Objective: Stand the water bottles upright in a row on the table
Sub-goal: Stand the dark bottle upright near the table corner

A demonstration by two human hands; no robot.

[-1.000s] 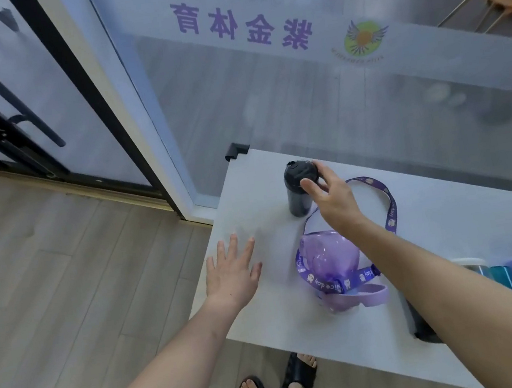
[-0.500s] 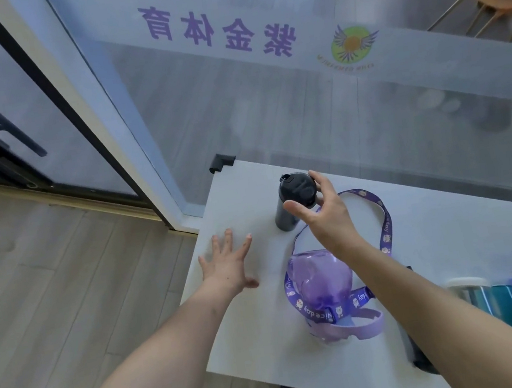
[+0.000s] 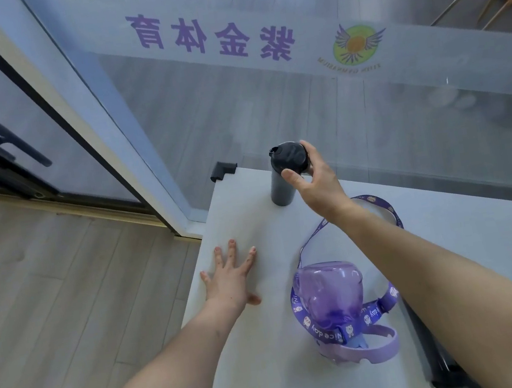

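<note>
Over the last second our right hand (image 3: 312, 182) carried the black bottle (image 3: 285, 174) from just beyond the purple bottle (image 3: 329, 295) out toward the far left corner of the counter (image 3: 240, 229), and it now stood upright there, its base on the white top close to the glass wall (image 3: 233, 97) and near the black corner guard (image 3: 222, 169). Our grip was still closed on the lid, thumb on the near side and fingers round the far side, so we judged the bottle set but not yet let go. That looked to us like the first post of the row, with the rest still to come. Our left hand (image 3: 232, 280) had stayed flat on the counter near the left edge, fingers spread, holding nothing. The black bottle was a slim dark cylinder with a wider cap and a small spout tab at the cap's left. The purple one lay on its side in the middle of the counter, clear and bulbous, its pale lilac lid and handle toward us and a printed lanyard (image 3: 383, 208) looped round it and trailing under our right forearm. Another dark bottle (image 3: 439, 362) lay at the near right edge, mostly hidden by that forearm, so we could not tell much about it.
</note>
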